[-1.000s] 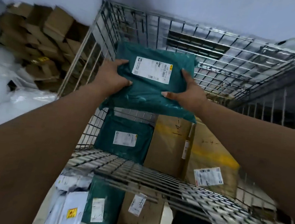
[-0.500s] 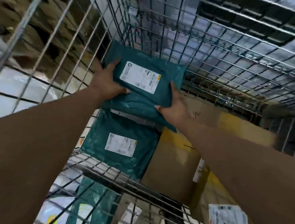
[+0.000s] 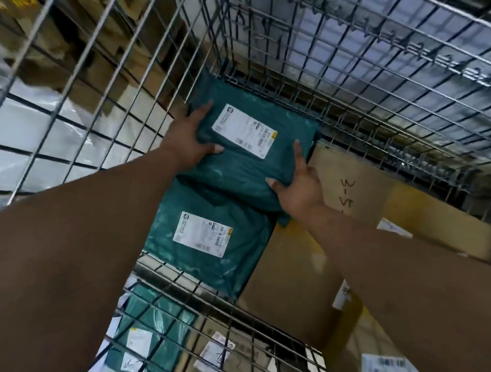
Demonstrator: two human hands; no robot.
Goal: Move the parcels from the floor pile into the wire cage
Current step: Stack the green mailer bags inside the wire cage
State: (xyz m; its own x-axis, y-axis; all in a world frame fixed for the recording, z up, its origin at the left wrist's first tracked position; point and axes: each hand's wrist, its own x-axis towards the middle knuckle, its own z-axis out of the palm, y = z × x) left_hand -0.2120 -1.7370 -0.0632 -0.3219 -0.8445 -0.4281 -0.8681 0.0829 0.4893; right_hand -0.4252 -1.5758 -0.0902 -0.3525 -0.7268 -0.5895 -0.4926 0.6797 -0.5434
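1. Wire cage (image 3: pixel 365 63): grey metal mesh walls on all sides. We look down into it from above its near wall.
2. Upper green parcel (image 3: pixel 239 170): a soft teal mailer inside the cage, in the far left corner. It overlaps the far edge of item 5 and sits just beside item 6. We cannot tell whether it already rests there or hangs just above. Its white shipping label (image 3: pixel 244 130) faces up.
3. Left hand (image 3: pixel 187 140): grips the parcel's left edge, with the thumb laid across the top face and the fingers along the far side.
4. Right hand (image 3: pixel 300 184): holds the parcel's near right corner, with thumb and forefinger spread on top. The other fingers are hidden beneath.
5. Lower green parcel (image 3: pixel 203 264): the same teal wrap, lying flat against the left wall nearer to us, its label also face up.
6. Cardboard box (image 3: pixel 356 182): brown with handwritten marks, filling the cage's right side. A second, larger brown carton (image 3: pixel 286 291) lies nearer to us, touching item 5.
7. Outside the near mesh: another teal mailer (image 3: pixel 151 325) and a labelled brown parcel (image 3: pixel 216 356), blurred by the wires.
8. Outside the left wall: stacked flattened cardboard (image 3: pixel 83 35) and pale plastic sheeting or bags (image 3: pixel 22 127).
9. Beyond the far wall: a dim, pale wall surface (image 3: pixel 324 27), with no detail legible.
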